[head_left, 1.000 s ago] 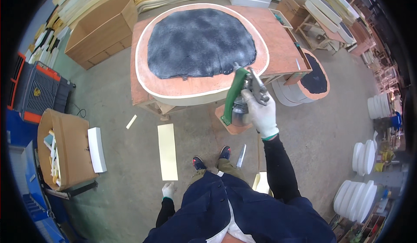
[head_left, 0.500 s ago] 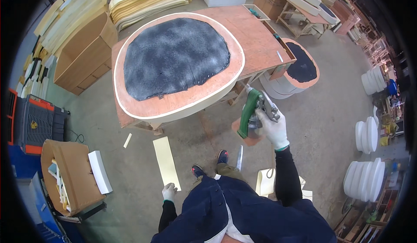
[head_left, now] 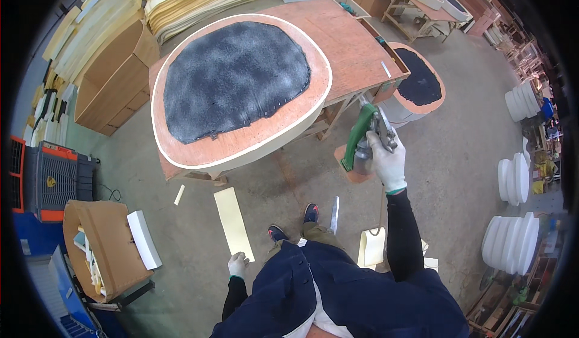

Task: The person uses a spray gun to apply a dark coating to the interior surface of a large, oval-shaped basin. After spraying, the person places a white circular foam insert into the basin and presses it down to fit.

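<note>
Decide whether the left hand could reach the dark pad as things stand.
Probably yes, perhaps with a step forward: the left hand hangs low, and nothing visible blocks its way up to the dark pad.

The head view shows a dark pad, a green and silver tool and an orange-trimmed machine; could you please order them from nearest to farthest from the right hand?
1. Green and silver tool: held in the right hand.
2. Dark pad: ahead and to the left, on the rounded panel.
3. Orange-trimmed machine: far left.
</note>
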{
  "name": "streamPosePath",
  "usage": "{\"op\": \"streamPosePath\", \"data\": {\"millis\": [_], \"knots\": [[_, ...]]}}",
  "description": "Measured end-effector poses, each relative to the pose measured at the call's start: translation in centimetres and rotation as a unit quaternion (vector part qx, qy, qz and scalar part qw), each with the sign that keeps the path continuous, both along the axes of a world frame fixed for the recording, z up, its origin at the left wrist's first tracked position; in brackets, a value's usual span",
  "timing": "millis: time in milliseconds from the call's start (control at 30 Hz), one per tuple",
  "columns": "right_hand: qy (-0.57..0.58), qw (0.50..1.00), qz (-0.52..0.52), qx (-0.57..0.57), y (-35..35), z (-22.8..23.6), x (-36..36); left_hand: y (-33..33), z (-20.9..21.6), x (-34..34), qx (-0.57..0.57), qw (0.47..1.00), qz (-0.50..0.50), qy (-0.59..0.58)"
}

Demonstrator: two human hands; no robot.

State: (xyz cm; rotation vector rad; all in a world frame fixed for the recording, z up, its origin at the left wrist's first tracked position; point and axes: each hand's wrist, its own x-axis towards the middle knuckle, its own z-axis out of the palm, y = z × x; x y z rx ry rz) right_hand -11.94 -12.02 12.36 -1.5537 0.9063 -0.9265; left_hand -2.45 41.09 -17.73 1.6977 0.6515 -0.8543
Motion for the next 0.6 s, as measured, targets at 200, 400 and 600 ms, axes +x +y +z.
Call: {"op": "streamPosePath", "data": {"millis": [200, 400, 600], "knots": [[0.056, 0.996, 0.037, 0.059, 4.5, 1.0, -2.8, 1.9, -1.1, -1.0, 0.030, 0.999, -0.033, 0.010], [0.042, 0.988, 0.101, 0.113, 8.7, 0.7, -2.3, 1.8, -0.6, 0.8, 0.027, 0.997, -0.070, 0.017], [0.040, 0.994, 0.099, 0.028, 10.8, 1.8, 0.1, 3.2, 0.0, 2.9, -0.018, 0.999, -0.017, -0.038]]}}
